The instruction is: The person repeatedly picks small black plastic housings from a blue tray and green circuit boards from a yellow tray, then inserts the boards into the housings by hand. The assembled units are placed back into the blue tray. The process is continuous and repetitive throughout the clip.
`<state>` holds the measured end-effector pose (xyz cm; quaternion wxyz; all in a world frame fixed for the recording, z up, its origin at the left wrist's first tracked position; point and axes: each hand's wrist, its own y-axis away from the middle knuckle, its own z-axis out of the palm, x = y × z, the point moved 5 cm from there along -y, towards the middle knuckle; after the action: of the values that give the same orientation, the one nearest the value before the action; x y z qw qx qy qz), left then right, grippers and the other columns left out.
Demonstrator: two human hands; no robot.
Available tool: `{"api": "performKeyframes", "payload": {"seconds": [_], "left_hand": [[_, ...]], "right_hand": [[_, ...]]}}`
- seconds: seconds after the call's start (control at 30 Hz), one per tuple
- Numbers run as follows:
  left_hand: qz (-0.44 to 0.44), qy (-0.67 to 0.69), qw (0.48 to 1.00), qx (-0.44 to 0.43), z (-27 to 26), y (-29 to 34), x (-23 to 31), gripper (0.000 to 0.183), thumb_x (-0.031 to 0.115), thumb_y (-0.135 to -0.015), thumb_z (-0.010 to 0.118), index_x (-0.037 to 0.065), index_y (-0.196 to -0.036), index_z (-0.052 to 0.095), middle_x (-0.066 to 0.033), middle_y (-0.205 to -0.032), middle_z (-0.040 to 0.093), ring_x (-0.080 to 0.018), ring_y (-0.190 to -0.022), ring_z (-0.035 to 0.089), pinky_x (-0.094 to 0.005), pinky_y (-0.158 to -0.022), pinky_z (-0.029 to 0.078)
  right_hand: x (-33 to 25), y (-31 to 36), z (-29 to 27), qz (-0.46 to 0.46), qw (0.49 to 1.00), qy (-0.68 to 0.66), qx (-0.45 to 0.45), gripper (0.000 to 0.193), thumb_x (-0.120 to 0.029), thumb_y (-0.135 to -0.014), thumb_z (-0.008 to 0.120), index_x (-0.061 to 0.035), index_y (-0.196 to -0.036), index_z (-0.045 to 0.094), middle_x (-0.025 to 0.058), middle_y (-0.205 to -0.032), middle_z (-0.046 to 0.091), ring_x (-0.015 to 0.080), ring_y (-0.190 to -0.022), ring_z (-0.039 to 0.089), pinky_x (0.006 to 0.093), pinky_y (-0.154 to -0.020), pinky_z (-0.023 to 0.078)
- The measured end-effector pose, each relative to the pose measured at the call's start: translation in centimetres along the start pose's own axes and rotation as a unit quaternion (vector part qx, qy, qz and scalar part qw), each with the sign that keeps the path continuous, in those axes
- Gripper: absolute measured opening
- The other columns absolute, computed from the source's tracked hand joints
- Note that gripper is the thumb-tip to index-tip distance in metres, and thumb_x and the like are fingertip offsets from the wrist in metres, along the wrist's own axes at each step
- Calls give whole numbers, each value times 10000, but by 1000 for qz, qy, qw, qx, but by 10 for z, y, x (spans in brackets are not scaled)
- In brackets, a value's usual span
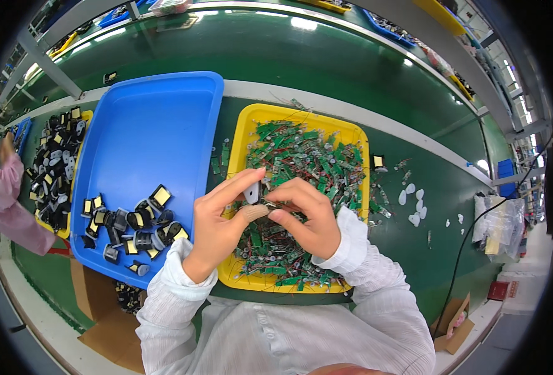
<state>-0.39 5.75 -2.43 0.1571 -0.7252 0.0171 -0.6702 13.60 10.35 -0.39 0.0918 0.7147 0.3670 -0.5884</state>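
Above the yellow tray, my left hand (221,211) grips a small white plastic housing (252,192) with a dark hole in its face. A tan wrap covers the thumb. My right hand (306,215) meets it, fingertips pinched at the housing's lower side; the small part between them is mostly hidden. Beneath both hands, the yellow tray (241,134) holds a heap of small green circuit boards (326,165) with thin wires. To the left, a blue tray (145,131) carries several black-and-white housings (144,240) with pale yellow pads, gathered at its near end.
White oval pieces (419,205) and a clear plastic bag (498,225) lie on the green table to the right. A black cable (461,250) hangs there. Another person's pink sleeve (14,200) is at far left, beside a tray of housings (54,159). Cardboard boxes (111,325) stand below.
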Motion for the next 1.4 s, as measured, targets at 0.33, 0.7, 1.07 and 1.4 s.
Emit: {"api": "performKeyframes", "payload": {"seconds": [0.33, 0.7, 1.07, 1.4], "left_hand": [[92, -97, 990, -35, 10, 2, 23, 394, 43, -776, 588, -3, -1165, 541, -205, -1145, 548, -332, -1040, 552, -352, -855, 435], [82, -435, 896, -12, -51, -9, 13, 367, 175, -685, 681, 37, -999, 552, -132, -1093, 562, -320, -1016, 491, -392, -885, 397], [-250, -664, 705, 4, -115, 8, -28, 321, 166, -605, 748, 70, -846, 558, -92, -855, 564, -295, -823, 563, -396, -710, 441], [-157, -605, 781, 22, -108, 0, -33, 375, 134, -637, 724, 41, -935, 515, -117, -912, 551, -310, -835, 563, -405, -686, 457]], "right_hand": [[-1, 5, 0, 14, 999, 18, 30, 130, 25, -733, 640, 15, -849, 584, 104, -776, 548, 189, -670, 580, 265, -589, 485], [13, -71, -59, 1, 962, 272, -11, 106, -85, -720, 655, -17, -795, 623, 90, -738, 613, 208, -669, 589, 303, -628, 461], [207, -181, -166, 121, 851, 506, 70, 177, -198, -740, 666, -87, -878, 654, 80, -834, 661, 191, -809, 633, 307, -765, 472], [64, -128, -112, 11, 907, 400, -127, 246, -245, -724, 669, -65, -890, 648, 94, -920, 636, 261, -889, 560, 349, -815, 423]]}}
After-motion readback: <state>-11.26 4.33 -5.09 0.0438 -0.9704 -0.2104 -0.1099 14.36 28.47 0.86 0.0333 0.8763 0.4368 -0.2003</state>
